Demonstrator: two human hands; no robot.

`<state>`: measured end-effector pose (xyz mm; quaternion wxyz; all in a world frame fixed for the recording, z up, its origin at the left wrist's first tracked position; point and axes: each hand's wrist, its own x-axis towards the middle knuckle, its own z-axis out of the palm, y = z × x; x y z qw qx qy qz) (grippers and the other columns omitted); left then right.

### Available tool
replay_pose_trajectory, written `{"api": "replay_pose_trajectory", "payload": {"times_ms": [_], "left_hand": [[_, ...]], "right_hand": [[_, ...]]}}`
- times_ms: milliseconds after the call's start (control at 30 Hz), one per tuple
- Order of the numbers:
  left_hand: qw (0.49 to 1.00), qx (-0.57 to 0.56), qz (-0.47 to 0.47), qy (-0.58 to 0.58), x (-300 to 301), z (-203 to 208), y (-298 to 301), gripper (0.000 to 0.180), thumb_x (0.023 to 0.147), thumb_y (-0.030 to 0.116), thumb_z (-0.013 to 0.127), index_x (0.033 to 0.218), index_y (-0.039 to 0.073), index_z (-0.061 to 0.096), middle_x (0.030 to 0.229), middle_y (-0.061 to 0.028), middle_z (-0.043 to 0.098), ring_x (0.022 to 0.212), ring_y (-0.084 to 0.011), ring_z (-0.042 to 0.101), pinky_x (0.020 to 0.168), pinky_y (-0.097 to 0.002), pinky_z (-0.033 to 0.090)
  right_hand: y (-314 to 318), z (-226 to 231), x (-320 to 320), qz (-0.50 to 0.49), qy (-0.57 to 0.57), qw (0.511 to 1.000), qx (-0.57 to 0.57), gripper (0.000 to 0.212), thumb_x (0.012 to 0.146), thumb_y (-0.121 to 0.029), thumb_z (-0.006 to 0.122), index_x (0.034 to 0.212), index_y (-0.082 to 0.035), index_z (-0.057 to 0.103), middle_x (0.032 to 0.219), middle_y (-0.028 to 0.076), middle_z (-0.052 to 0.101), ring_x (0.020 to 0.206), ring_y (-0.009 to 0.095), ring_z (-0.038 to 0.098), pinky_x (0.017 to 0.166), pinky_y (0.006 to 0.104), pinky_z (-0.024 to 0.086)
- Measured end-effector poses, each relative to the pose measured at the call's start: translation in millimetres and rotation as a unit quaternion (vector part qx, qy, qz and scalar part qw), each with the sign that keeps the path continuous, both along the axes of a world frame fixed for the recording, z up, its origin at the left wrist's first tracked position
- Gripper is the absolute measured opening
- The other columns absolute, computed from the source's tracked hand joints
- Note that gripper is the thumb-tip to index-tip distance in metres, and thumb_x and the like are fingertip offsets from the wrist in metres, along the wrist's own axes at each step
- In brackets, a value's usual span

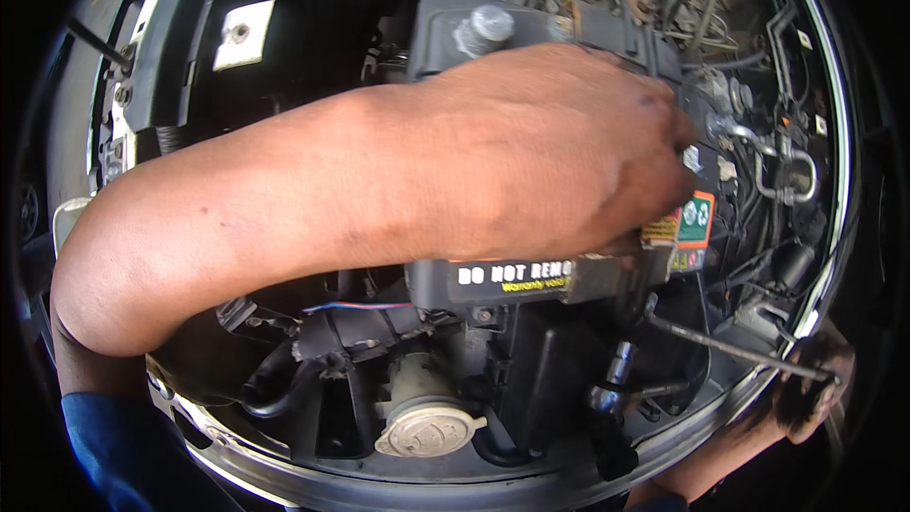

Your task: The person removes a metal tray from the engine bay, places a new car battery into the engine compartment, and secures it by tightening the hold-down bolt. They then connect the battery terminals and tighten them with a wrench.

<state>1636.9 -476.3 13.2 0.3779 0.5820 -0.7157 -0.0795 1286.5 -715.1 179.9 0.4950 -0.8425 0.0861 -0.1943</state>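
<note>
Resting across the car battery [531,277], the left hand [569,152] curls over its far edge. The right hand [813,387] grips a long ratchet handle [730,349] just beside it.

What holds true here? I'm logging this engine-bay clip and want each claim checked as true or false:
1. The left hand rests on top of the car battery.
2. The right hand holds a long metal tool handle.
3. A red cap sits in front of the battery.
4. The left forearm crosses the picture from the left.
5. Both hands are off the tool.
1. True: the left hand lies on the black car battery.
2. True: the right hand grips the end of the long metal tool handle, at lower right.
3. False: the round cap there is pale grey-beige.
4. True: the left forearm enters from the left edge.
5. False: the right hand is closed on the handle.
</note>
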Motion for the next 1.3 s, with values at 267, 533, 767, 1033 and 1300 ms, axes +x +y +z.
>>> {"api": "replay_pose_trajectory", "payload": {"times_ms": [267,533,767,1033,1300], "left_hand": [[0.994,0.020,-0.111,0.002,-1.9,13.2,3.8,0.029,0.077,0.007,0.079,0.105,0.013,0.078,0.126,-0.0068,0.066,0.132,-0.0228,0.057,0.126,-0.0525,0.031],[0.987,-0.076,-0.067,-0.126,-6.0,11.0,3.2,0.028,0.087,0.016,0.070,0.113,0.007,0.072,0.125,-0.0110,0.061,0.125,-0.0298,0.059,0.113,-0.0490,0.047],[0.991,-0.112,-0.078,0.007,2.1,4.4,2.4,0.033,0.096,0.018,0.058,0.123,0.002,0.068,0.126,-0.0137,0.062,0.118,-0.0317,0.064,0.100,-0.0413,0.055],[0.984,-0.152,-0.086,0.031,7.2,-2.8,-3.1,0.025,0.096,0.016,0.056,0.112,0.004,0.071,0.119,-0.0114,0.066,0.116,-0.0303,0.065,0.099,-0.0407,0.055],[0.986,-0.146,-0.075,0.016,8.3,-4.9,-1.6,0.024,0.099,0.016,0.054,0.109,0.003,0.071,0.113,-0.0110,0.068,0.111,-0.0291,0.068,0.094,-0.0396,0.057]], "right_hand": [[-2.7,-4.8,7.8,-0.071,-0.047,0.996,0.020,0.041,0.101,-0.035,0.065,0.090,0.002,0.052,0.060,-0.001,0.037,0.054,0.009,0.035,0.045,0.0246,0.037],[5.1,-17.2,20.4,-0.050,0.010,0.999,-0.016,0.044,0.101,-0.038,0.063,0.085,0.001,0.052,0.059,-0.002,0.037,0.050,0.009,0.038,0.044,0.0246,0.036],[64.2,-41.0,56.5,-0.120,0.179,0.971,-0.106,0.057,0.097,-0.052,0.062,0.090,0.004,0.066,0.063,0.007,0.057,0.050,0.013,0.050,0.048,0.0262,0.035],[94.2,-64.1,119.2,0.076,0.362,0.880,-0.298,0.017,0.079,-0.012,0.075,0.089,0.001,0.068,0.072,0.016,0.064,0.065,0.035,0.065,0.061,0.0403,0.050],[117.8,-70.5,120.0,0.002,0.314,0.885,-0.343,0.021,0.075,-0.005,0.076,0.095,0.000,0.072,0.071,0.015,0.065,0.060,0.032,0.065,0.059,0.0384,0.051]]}}
